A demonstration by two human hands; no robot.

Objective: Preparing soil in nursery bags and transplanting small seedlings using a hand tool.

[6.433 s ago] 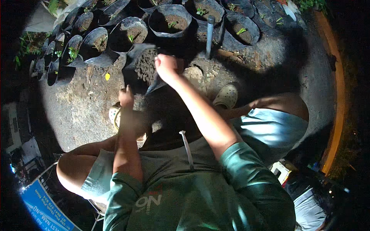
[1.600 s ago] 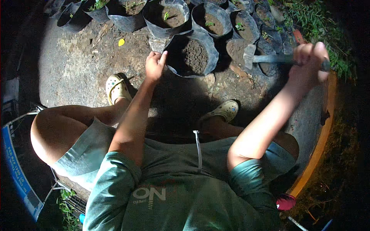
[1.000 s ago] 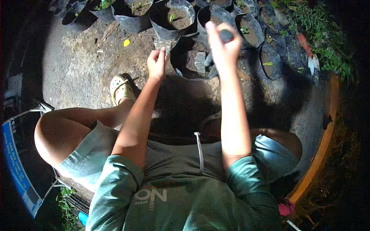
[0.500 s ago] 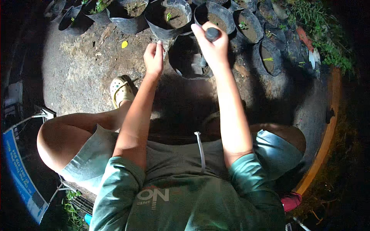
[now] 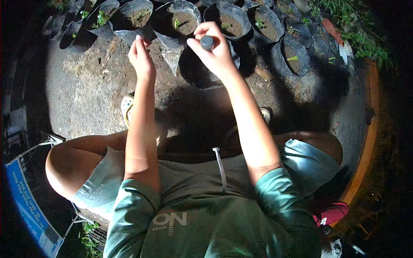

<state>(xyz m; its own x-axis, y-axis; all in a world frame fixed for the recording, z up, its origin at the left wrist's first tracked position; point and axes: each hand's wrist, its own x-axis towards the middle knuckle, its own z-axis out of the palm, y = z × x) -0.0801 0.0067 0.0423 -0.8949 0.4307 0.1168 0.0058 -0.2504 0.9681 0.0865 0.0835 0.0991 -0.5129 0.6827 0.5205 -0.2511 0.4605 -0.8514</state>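
Note:
My right hand [image 5: 215,49] is wrapped round the round black handle [image 5: 207,42] of a hand tool, seen end-on. It is above a dark plastic grow bag [image 5: 189,73] standing in front of the others. The tool's lower part is hidden now; a grey shaft and flat grey piece showed below the hand earlier. My left hand [image 5: 141,58] is to the left of that bag, just in front of the row, with thumb and fingers pinched together. Whether anything is between its fingertips cannot be made out.
Behind my hands runs a row of black grow bags with soil and small seedlings, among them a middle one [image 5: 165,38] and a right one [image 5: 279,58]. A red-handled trowel [image 5: 333,32] lies at the far right by leafy plants [image 5: 357,38]. My shoe [image 5: 127,107] rests on the ground.
My left hand has moved left, away from the front bag. My right hand has shifted left with the tool, and its grey lower part has gone out of sight. The view has shifted slightly.

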